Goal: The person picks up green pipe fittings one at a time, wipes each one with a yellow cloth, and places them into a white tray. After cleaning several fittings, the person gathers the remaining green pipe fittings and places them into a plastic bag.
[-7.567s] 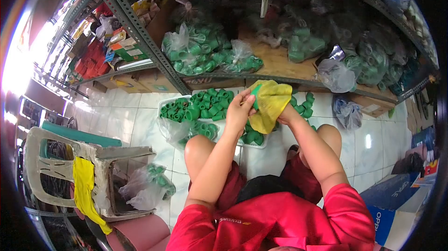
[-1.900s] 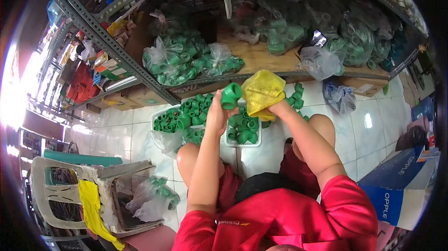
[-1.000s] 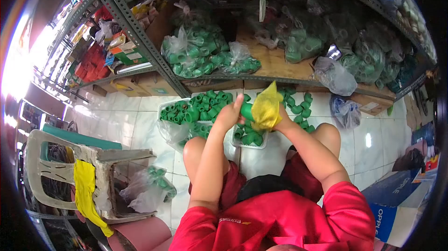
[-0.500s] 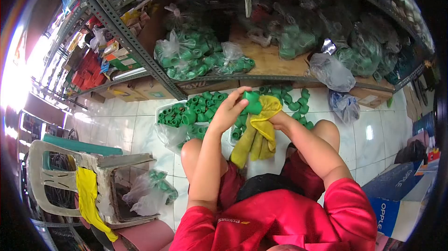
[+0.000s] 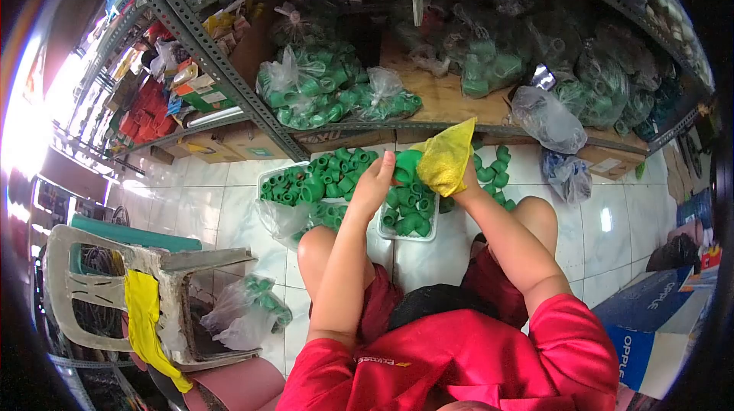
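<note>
My left hand (image 5: 371, 186) is closed around a green plastic pipe fitting (image 5: 406, 167), its thumb pointing up. A yellow cloth (image 5: 446, 160), which looks like a fabric glove, is in my right hand (image 5: 469, 185) and pressed against the fitting's right side. The cloth hides most of my right fingers. Below my hands sits a white tray (image 5: 410, 237) holding several green fittings (image 5: 413, 222). To its left, a second white tray (image 5: 262, 181) is heaped with more fittings (image 5: 306, 185).
Loose green fittings (image 5: 501, 167) lie on the tiled floor to the right. A metal shelf (image 5: 222, 67) with bagged fittings (image 5: 306, 86) stands ahead. A worn plastic chair (image 5: 88, 296) with a yellow cloth is at left, near a plastic bag (image 5: 237, 315). A blue-white box (image 5: 638, 334) sits at right.
The yellow cloth, which hung down below my hands, has swung up and now stands above my right hand. My left hand still holds the fitting, and the near tray shows more fully.
</note>
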The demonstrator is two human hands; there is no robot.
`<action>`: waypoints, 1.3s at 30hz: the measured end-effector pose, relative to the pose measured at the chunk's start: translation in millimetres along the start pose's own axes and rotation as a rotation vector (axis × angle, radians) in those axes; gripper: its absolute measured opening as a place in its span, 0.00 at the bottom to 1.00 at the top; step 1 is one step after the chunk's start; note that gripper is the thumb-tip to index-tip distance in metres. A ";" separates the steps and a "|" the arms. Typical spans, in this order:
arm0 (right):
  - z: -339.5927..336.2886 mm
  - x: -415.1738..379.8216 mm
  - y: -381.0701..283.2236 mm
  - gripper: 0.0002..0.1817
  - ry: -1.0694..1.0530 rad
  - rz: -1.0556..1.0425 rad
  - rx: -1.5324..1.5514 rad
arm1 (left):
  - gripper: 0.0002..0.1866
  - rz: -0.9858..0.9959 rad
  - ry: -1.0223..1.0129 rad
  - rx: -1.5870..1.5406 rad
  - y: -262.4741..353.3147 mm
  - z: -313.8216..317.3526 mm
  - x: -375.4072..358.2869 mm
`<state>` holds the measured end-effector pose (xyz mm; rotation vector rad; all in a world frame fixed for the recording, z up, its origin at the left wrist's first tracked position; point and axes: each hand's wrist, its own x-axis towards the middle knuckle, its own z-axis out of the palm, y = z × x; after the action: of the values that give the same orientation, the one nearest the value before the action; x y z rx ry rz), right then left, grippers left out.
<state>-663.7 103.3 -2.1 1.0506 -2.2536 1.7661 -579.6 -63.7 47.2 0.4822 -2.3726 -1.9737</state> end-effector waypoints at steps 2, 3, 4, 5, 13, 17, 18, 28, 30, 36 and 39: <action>-3.3 0.4 -0.4 0.23 0.022 0.108 0.310 | 0.29 0.046 0.007 0.073 7.9 -1.2 -2.4; -7.4 0.6 1.6 0.22 -0.023 0.035 0.028 | 0.27 0.096 0.019 0.143 12.1 -1.7 -3.8; -9.7 0.6 2.9 0.21 -0.068 -0.041 -0.255 | 0.27 0.096 0.017 0.144 8.2 -1.9 -1.7; -9.1 -0.9 3.5 0.21 -0.067 -0.040 -0.255 | 0.23 0.159 -0.045 0.151 1.0 -2.2 1.9; -6.9 0.7 4.0 0.20 -0.169 0.660 0.766 | 0.17 0.406 -0.019 0.315 -0.6 3.3 3.9; -13.1 5.1 4.9 0.18 -0.253 0.704 0.869 | 0.21 0.395 -0.082 0.116 4.2 -0.2 2.4; -13.9 4.5 3.7 0.17 -0.246 0.654 0.915 | 0.23 0.386 -0.113 0.021 4.8 -1.7 2.4; -32.4 12.6 -7.8 0.18 -0.174 0.564 1.250 | 0.22 -0.019 -0.155 -0.776 -3.7 -8.2 8.6; -34.7 5.9 14.1 0.20 -0.222 0.519 1.268 | 0.22 -0.055 -0.213 -0.886 -6.6 -6.6 8.0; -28.9 5.5 16.8 0.21 -0.166 0.615 1.275 | 0.23 -0.113 -0.340 -1.207 -2.1 -5.0 8.3; -33.5 7.3 21.8 0.22 -0.183 0.589 1.370 | 0.23 -0.092 -0.298 -1.233 -3.0 -8.7 10.4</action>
<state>-692.5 131.6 -5.8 0.5626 -1.1876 3.7334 -586.9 -75.1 44.2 0.2054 -0.7786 -3.1131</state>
